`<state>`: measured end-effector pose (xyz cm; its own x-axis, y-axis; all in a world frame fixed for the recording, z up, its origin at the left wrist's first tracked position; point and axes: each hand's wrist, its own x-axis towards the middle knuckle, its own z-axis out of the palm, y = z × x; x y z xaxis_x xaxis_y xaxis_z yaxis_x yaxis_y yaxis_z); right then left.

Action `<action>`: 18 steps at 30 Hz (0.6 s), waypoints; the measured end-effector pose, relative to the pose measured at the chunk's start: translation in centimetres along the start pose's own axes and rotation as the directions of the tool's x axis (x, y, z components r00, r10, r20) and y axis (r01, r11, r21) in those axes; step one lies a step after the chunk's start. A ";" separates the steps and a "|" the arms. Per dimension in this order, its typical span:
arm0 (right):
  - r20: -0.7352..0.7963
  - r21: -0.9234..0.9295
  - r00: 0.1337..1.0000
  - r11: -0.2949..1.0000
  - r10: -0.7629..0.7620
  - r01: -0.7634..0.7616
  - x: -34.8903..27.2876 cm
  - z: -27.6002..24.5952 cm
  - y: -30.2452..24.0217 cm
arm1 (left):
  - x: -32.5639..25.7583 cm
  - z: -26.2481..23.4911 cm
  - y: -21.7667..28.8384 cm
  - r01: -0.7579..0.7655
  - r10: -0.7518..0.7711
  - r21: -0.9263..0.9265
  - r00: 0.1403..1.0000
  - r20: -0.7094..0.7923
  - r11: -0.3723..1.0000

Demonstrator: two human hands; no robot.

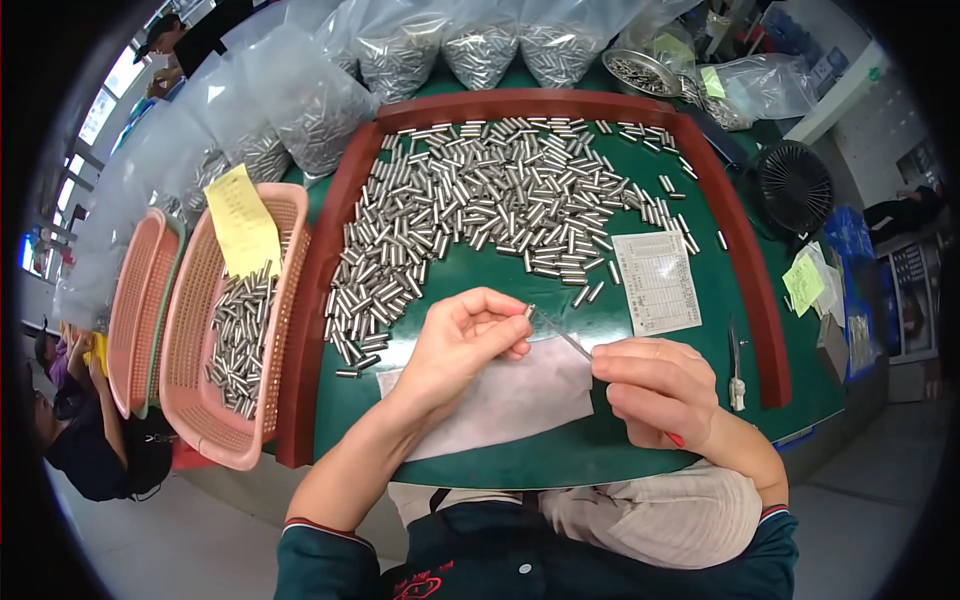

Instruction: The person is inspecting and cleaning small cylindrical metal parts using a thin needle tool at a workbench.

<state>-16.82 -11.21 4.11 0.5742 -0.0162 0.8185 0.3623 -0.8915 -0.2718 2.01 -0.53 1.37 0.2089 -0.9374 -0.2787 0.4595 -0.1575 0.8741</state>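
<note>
Between the thumb and fingertips of my left hand (465,340) is a small metal cylinder (530,311), one end showing. My right hand (660,390) grips a thin metal pick (577,346) with a red end by the palm; its tip points at the cylinder, and I cannot tell whether they touch. Beneath both hands, a whitish cloth (520,400) lies on the green tabletop (480,270). A wide heap of similar silvery cylinders (490,190) spreads beyond my hands.
A dark red raised border (740,250) frames the work area. Inside it lie a printed card (657,283) and a slim tool with a white-wrapped end (737,365). Pink baskets (180,400) stand left, filled bags (400,50) behind, a black fan (790,185) right. People sit at far left.
</note>
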 end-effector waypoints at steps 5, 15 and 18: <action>0.054 0.013 0.998 1.000 0.013 -0.014 -0.1 -0.2 -0.2 | 0.1 -0.3 -0.3 0.007 -0.007 0.010 1.000 0.000 1.000; 0.049 0.032 0.999 0.999 0.016 -0.018 -0.1 0.0 -0.2 | 0.1 -0.1 -0.6 -0.010 0.010 0.061 1.000 0.008 0.998; 0.074 0.017 0.997 1.000 0.023 -0.025 -0.1 0.1 -0.1 | 0.0 -0.1 -0.7 -0.010 0.010 0.067 1.000 0.009 0.998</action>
<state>-16.86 -11.03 4.01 0.6351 -0.0034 0.7724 0.3606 -0.8830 -0.3004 1.82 -0.42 0.73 0.2061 -0.9415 -0.2666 0.3981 -0.1682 0.9018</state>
